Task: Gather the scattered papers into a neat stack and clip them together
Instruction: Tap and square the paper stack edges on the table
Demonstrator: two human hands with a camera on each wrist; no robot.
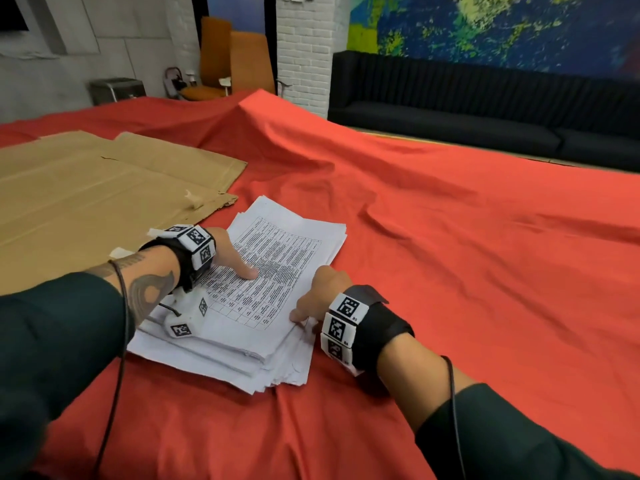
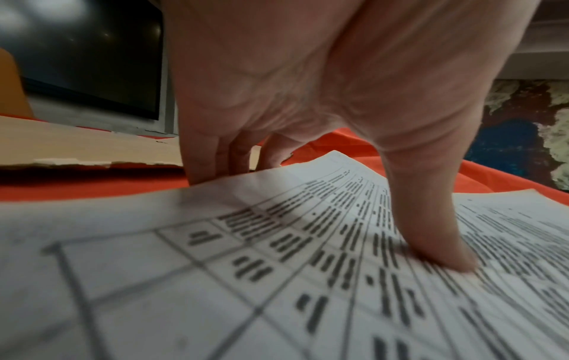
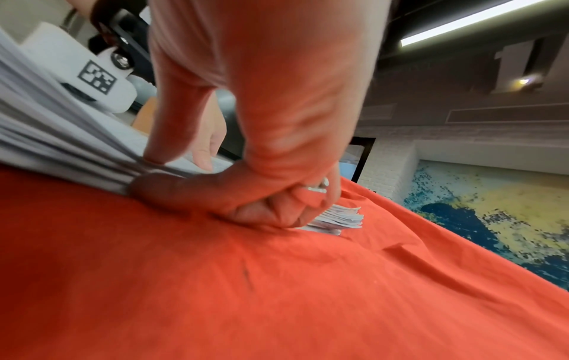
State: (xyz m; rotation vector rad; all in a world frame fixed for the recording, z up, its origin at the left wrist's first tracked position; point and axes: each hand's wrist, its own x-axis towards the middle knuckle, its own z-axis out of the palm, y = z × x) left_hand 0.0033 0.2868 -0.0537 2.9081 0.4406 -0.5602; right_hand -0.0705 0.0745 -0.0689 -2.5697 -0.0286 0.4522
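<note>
Head: papers (image 1: 284, 251) lying as a rough stack on the red-clothed tabletop (image 1: 450, 271), left hand (image 1: 228, 251) and right hand (image 1: 322, 292) flanking it. Left wrist: thumb (image 2: 446, 243) pressing flat on the top sheet, straight fingers (image 2: 200, 158) butting against the far edge. Right wrist: thumb (image 3: 160, 146) and index finger (image 3: 184, 192) pinching the stack's edge, other fingers curling against the cloth.

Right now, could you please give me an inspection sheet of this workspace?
Surface: wrinkled red cloth over the whole work area.
Job's things: paper stack, edges uneven; no clip seen.
Clutter: flattened cardboard beside the stack.
Hands: left hand presses its thumb on the top sheet; right hand pinches the stack's right edge.
Cables: thin black cables along both forearms.
Surroundings: black sofa, orange chairs, painted wall.
</note>
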